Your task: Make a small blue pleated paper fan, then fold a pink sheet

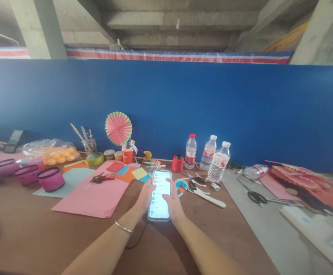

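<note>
A smartphone (160, 191) with a lit white screen lies flat on the brown table (40, 236), a dark cable running from its near end. My left hand (145, 198) grips the phone's left edge, a silver bangle on its wrist. My right hand (173, 204) rests on the phone's right side, its thumb over the screen. Pink paper sheets (94, 193) lie just left of the phone.
Three water bottles (209, 154), a red thread spool (178, 163), scissors (196, 187), a red cup (127, 155) with a pink paper fan (118, 128), coloured paper squares, magenta baskets (51, 178) and a bag of orange balls (56, 154) crowd the table. A blue wall (183, 103) stands behind.
</note>
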The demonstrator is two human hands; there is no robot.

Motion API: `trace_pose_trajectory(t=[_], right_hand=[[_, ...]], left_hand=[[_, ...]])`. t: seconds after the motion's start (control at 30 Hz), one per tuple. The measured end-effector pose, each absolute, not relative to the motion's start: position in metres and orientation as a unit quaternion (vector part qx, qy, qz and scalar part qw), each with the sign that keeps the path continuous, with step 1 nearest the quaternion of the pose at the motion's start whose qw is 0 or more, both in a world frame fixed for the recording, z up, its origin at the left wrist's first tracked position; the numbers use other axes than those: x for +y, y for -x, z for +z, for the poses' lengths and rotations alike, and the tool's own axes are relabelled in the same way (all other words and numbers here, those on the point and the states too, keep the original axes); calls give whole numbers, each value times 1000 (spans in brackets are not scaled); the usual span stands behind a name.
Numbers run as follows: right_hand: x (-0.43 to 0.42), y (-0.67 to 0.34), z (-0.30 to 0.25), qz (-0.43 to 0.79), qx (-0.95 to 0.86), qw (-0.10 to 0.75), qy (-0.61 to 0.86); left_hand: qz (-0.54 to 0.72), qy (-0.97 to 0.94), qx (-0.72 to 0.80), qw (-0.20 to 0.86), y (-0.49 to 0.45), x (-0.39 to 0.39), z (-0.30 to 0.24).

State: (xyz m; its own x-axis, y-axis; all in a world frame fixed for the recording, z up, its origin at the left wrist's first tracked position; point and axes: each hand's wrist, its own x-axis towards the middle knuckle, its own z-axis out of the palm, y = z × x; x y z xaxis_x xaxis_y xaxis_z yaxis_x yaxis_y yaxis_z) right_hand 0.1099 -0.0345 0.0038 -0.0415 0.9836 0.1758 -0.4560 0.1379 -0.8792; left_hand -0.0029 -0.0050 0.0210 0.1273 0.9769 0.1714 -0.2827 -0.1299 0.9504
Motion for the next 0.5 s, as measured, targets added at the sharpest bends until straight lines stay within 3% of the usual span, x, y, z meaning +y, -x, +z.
trace_pose_trajectory(t=[0.5], right_hand=[[-33,-109,1,577,-427,624,307]], left_hand=[[562,-504,350,555,3,-7,23]])
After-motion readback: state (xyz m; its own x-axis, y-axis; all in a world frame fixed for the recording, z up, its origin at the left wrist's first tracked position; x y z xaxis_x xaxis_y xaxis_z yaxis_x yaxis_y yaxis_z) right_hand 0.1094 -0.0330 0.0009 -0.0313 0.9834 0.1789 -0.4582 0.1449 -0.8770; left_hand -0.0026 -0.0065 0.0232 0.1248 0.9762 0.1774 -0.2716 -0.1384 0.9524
